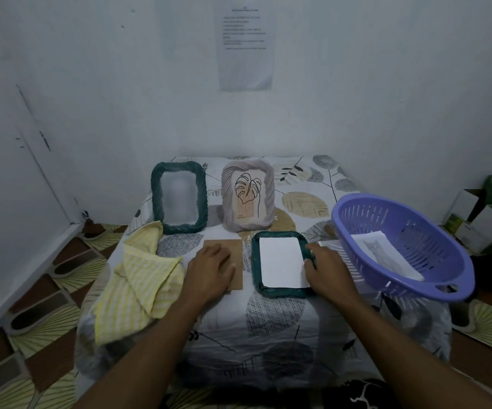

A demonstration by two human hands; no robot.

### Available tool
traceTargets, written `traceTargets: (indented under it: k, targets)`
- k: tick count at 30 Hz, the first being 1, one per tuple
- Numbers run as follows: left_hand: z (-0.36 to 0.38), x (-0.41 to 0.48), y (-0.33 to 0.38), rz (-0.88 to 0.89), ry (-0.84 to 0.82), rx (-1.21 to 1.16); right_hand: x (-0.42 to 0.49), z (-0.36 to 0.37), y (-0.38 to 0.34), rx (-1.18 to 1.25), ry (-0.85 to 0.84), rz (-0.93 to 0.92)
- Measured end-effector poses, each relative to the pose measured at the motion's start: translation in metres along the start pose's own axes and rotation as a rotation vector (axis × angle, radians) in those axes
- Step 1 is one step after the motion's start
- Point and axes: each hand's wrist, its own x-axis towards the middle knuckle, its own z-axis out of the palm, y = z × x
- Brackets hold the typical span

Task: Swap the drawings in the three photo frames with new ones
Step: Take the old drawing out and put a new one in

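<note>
The left hand (209, 268) lies flat, fingers spread, on a brown cardboard backing board (234, 246). Just beside it, the right hand (329, 270) pinches the right rim of a dark green rope-twist photo frame (256, 261) lying face down on the leaf-patterned tablecloth (268, 335), a white paper sheet (281, 262) inside it. A purple plastic basket (357, 219) sits farther right.

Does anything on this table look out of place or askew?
The purple basket sits tilted at the right edge of the table, seemingly overhanging it. The yellow cloth lies crumpled, drooping over the left edge.
</note>
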Motion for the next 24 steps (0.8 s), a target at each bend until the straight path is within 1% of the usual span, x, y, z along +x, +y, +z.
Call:
traceTargets:
  k: [3,8,11,14,16,19,21,24]
  targets:
    - [0.001,-0.003,-0.005,0.013,0.008,0.01,0.003,0.005,0.0,0.053,0.032,0.001]
    - [-0.004,0.001,-0.007,-0.015,0.033,0.073,0.001,0.015,0.003,0.139,0.123,0.005]
    - [-0.008,0.009,0.007,0.045,0.085,0.087,0.002,0.017,0.005,0.169,0.143,-0.006]
    - [0.0,0.019,0.03,0.086,0.052,0.059,0.002,0.018,0.006,0.177,0.147,-0.014]
    - [0.011,0.024,0.042,0.034,0.01,0.044,0.001,0.017,0.006,0.177,0.141,-0.008]
    - [0.024,0.025,0.054,-0.044,-0.004,0.074,0.0,0.016,0.007,0.181,0.141,-0.015]
    - [0.028,0.024,0.058,-0.034,-0.004,0.094,0.0,0.017,0.008,0.184,0.144,-0.021]
    - [0.031,0.021,0.06,-0.028,0.001,0.055,0.0,0.018,0.009,0.179,0.146,-0.023]
